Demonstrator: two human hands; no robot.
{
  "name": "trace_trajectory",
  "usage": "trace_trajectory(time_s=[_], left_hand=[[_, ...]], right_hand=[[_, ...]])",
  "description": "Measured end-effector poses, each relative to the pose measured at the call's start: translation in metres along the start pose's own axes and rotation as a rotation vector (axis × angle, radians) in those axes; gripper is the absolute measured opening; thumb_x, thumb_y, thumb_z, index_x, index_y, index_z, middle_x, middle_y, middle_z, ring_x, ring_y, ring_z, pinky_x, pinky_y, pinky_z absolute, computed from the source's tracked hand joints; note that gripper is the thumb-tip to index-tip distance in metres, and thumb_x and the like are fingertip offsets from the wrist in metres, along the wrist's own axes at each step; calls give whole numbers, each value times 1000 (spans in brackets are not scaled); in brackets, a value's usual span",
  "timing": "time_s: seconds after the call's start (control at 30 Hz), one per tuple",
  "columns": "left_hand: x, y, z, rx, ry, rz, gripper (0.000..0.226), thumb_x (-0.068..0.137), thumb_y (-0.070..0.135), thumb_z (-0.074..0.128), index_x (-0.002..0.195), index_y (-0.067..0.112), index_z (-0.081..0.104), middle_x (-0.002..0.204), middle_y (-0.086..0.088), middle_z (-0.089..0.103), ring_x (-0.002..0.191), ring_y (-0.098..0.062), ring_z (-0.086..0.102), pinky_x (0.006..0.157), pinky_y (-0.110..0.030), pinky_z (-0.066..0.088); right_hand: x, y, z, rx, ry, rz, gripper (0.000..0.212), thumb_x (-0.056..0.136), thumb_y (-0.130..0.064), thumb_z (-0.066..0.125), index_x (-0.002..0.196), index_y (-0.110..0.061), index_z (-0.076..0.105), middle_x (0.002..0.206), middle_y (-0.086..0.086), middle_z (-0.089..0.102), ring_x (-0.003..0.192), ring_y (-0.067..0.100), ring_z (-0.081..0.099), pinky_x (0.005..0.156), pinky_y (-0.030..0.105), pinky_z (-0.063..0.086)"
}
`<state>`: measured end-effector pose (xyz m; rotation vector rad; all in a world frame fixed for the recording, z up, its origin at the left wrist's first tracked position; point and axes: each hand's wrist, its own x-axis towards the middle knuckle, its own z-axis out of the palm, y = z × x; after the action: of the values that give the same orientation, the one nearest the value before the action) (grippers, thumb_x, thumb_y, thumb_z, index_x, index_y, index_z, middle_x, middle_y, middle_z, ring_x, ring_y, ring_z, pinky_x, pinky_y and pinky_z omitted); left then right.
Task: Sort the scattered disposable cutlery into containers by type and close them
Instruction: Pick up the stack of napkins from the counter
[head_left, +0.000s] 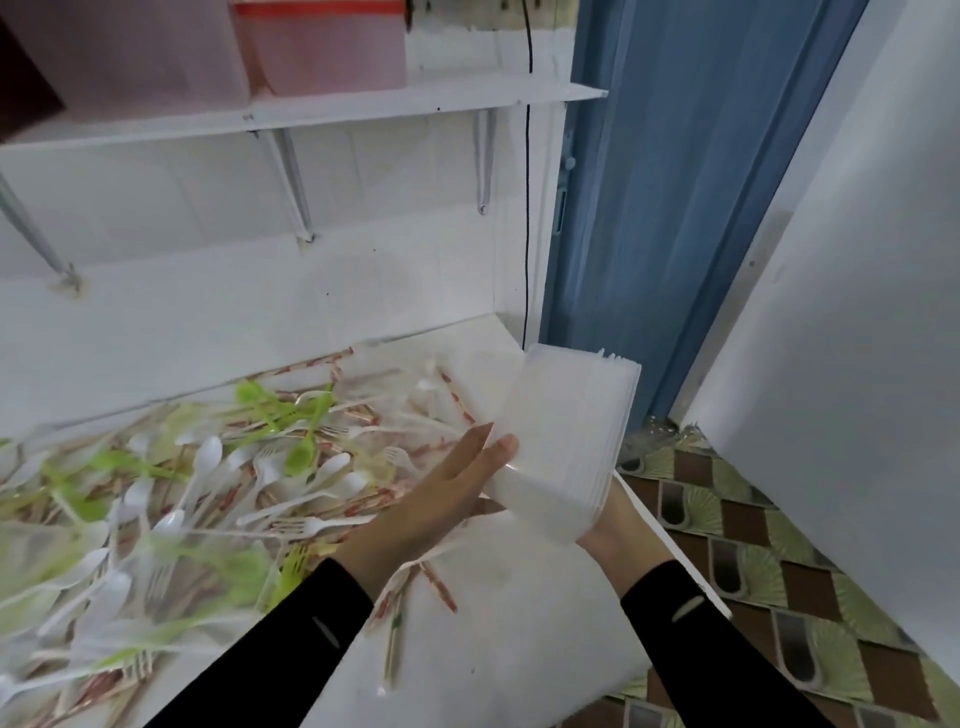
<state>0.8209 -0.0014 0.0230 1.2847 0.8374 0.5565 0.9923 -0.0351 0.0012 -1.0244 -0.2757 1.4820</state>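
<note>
Aloft, translucent stacked plastic containers (566, 441), left hand (447, 488) flat, right hand (613, 525) beneath

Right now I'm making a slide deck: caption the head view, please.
Left hand and right hand cradle a stack of clear containers at a white table strewn with disposable cutlery.

The cutlery (208, 483) lies scattered on the tabletop (519, 649), across the left and centre of the frame. At centre right, a stack of containers (566, 441) sits between the left hand (441, 493) and the right hand (618, 514), above the tabletop's right edge. A shelf (363, 109) carrying boxes (322, 47) spans the upper left.
</note>
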Motion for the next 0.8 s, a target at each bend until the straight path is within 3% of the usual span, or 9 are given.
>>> trace_trajectory(time_s=[0.1, 0.13, 0.2, 0.3, 0.43, 0.47, 0.63, 0.73, 0.8], left_hand=[[25, 6, -18, 68, 17, -22, 56, 81, 77, 52, 128, 47, 55, 128, 21, 62, 120, -8, 59, 107, -40, 43], [32, 8, -24, 82, 38, -29, 56, 80, 78, 50, 126, 46, 58, 126, 21, 63, 118, -7, 60, 107, -38, 43], [54, 11, -43, 34, 107, -32, 55, 81, 76, 43, 118, 40, 62, 119, 16, 68, 112, -5, 63, 102, -32, 48], [98, 10, -78, 136, 270, -27, 60, 88, 75, 34, 115, 30, 66, 116, 10, 69, 111, -8, 63, 99, -29, 45], [158, -11, -121, 602, 413, -29, 29, 101, 30, 48, 120, 14, 63, 122, -4, 62, 117, -23, 56, 94, -28, 40], [175, -17, -129, 744, 395, -35, 31, 100, 26, 47, 125, 13, 59, 128, -8, 59, 121, -26, 52, 98, -31, 39], [217, -35, -158, 1338, 126, -154, 52, 101, 51, 32, 151, 34, 27, 164, 6, 4, 151, -23, 1, 115, -63, 1], [219, -44, -171, 1431, 53, -197, 55, 97, 62, 30, 149, 46, 23, 164, 9, -9, 151, -24, -5, 112, -68, -5], [214, -46, -172, 1429, 89, -215, 57, 94, 65, 36, 147, 47, 26, 164, 10, -8, 151, -26, -2, 112, -70, 0]], right_hand=[[35, -8, 5, 147, -127, 103, 33, 104, -20, 44, 131, -6, 58, 134, 20, 58, 115, 25, 63, 102, 41, 47], [41, -14, 10, 168, -84, 94, 37, 105, -26, 44, 134, -7, 56, 138, 18, 56, 118, 26, 61, 104, 45, 45], [69, -22, 11, 120, 57, 30, 31, 105, -26, 44, 125, -10, 61, 121, 12, 69, 99, 20, 71, 89, 42, 52], [101, -26, 21, 64, 149, 0, 29, 103, -21, 47, 126, -7, 60, 120, 11, 69, 106, 26, 67, 99, 47, 49], [135, -37, 45, 38, 214, 12, 20, 101, -6, 44, 105, -11, 63, 90, 4, 75, 79, 17, 72, 67, 35, 61], [145, -40, 54, 37, 207, 22, 20, 100, -4, 43, 105, -10, 62, 94, 6, 74, 83, 20, 71, 68, 38, 61], [206, -41, 88, -61, 261, -17, 16, 104, -9, 41, 109, -7, 56, 98, 9, 64, 92, 27, 63, 84, 52, 53], [233, -40, 106, -32, 274, -28, 19, 101, 0, 41, 98, -9, 57, 94, 9, 64, 85, 27, 64, 86, 54, 53], [248, -39, 111, -49, 310, -32, 24, 97, 6, 40, 114, -4, 55, 94, 10, 61, 90, 27, 64, 76, 50, 54]])
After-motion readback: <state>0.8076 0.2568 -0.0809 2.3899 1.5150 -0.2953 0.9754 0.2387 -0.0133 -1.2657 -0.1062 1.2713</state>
